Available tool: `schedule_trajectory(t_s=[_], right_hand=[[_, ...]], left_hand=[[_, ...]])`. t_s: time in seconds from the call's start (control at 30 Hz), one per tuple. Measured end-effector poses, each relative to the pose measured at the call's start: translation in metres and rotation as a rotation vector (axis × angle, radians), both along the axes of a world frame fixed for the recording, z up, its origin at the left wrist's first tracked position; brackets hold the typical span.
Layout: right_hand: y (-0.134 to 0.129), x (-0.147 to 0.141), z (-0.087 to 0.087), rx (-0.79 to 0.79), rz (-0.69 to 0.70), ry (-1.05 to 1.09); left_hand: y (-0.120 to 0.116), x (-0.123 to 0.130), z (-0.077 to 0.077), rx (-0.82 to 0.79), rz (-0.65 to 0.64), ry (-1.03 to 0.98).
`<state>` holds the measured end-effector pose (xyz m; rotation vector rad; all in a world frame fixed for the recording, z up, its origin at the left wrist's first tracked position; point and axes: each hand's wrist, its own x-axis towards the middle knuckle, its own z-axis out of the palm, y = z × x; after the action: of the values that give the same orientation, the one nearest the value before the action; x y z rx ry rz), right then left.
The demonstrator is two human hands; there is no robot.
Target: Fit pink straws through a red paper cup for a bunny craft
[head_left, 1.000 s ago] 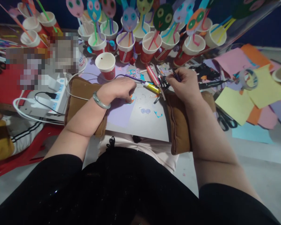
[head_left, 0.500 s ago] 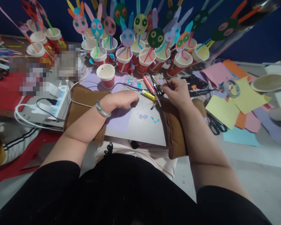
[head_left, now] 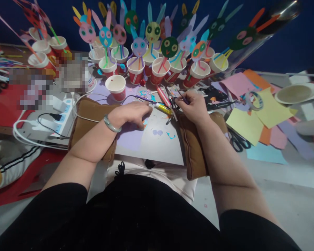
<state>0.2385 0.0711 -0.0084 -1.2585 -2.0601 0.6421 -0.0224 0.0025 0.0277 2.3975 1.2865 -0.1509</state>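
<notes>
My left hand [head_left: 134, 113] hovers over or rests on the purple paper [head_left: 129, 138], its thumb and fingers apart and nothing seen in it. My right hand [head_left: 193, 107] is closed in a pinch around a thin dark stick-like tool [head_left: 181, 94] whose kind I cannot make out. Between the hands lie a yellow cylinder [head_left: 163, 108] and a red-and-white strip [head_left: 163, 96]. Two small joined purple paper circles [head_left: 157, 132] and a blue paper scrap [head_left: 170, 135] lie on the white board [head_left: 164, 150].
Paper cups [head_left: 161, 67] holding bunny-eared paper figures line the back. A cup without a figure [head_left: 116, 87] stands nearer. Brown cushions [head_left: 195, 153] lie under both forearms. Scissors [head_left: 239, 140], coloured paper [head_left: 244, 125] and tape [head_left: 254, 100] are at right, a power strip [head_left: 61, 118] at left.
My left hand's fingers have spread from a curled pose, with the thumb now reaching down. My right hand stays pinched among the tools. The whole view has shifted slightly.
</notes>
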Motion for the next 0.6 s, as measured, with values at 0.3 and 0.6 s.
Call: schedule_trajectory(t_s=[0.3,0.6], right_hand=[[-0.011,-0.007,0.001,-0.018,-0.016,-0.353],[-0.01,-0.013,0.007,-0.109,-0.038,-0.541]], left_hand=[[-0.004,0.014,-0.001,-0.147,-0.194,-0.093],[-0.004,0.026,-0.015,-0.301,-0.194,-0.517]])
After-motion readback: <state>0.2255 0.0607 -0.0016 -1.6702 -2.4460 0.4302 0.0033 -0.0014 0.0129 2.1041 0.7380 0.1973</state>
